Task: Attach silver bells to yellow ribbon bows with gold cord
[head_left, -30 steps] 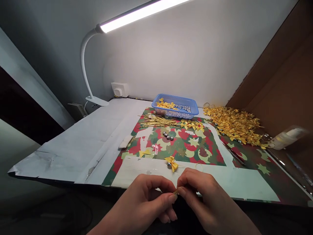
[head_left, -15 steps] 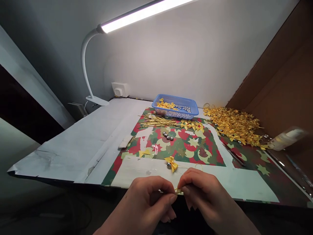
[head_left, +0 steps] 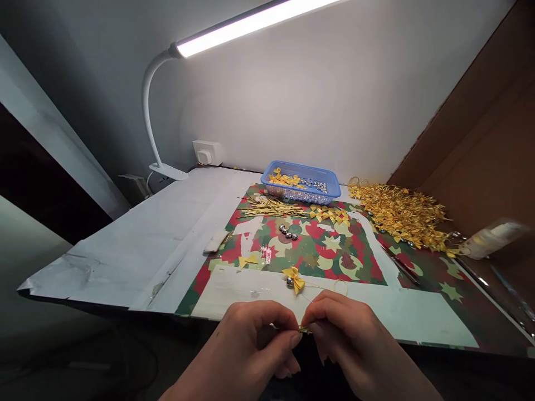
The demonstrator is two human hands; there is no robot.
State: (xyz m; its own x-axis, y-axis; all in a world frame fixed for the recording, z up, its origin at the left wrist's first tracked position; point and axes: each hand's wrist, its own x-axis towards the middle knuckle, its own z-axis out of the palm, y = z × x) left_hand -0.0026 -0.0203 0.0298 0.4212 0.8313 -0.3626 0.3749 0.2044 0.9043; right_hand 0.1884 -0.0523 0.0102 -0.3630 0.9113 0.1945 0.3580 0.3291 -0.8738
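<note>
My left hand [head_left: 259,340] and my right hand [head_left: 346,334] meet at the table's front edge, fingertips almost touching. Both are closed in a pinch on a short piece of gold cord [head_left: 304,329], mostly hidden by the fingers. Just beyond them lies a yellow ribbon bow [head_left: 296,280] with a silver bell [head_left: 290,282] at its left side. A thin thread runs from near the bow toward my right hand, and a loop of gold cord [head_left: 340,286] shows behind that hand.
Behind are loose silver bells [head_left: 288,234], gold cords [head_left: 273,208], yellow bows [head_left: 330,214] and a blue basket [head_left: 301,195] of bows and bells. At right lie a heap of gold bows [head_left: 401,214], tweezers [head_left: 401,264] and a bottle [head_left: 487,240]. A lamp [head_left: 146,111] stands left.
My right hand has shifted slightly left and down, its fingertips closer to my left ones. The view has moved a little; the things on the table stay in place.
</note>
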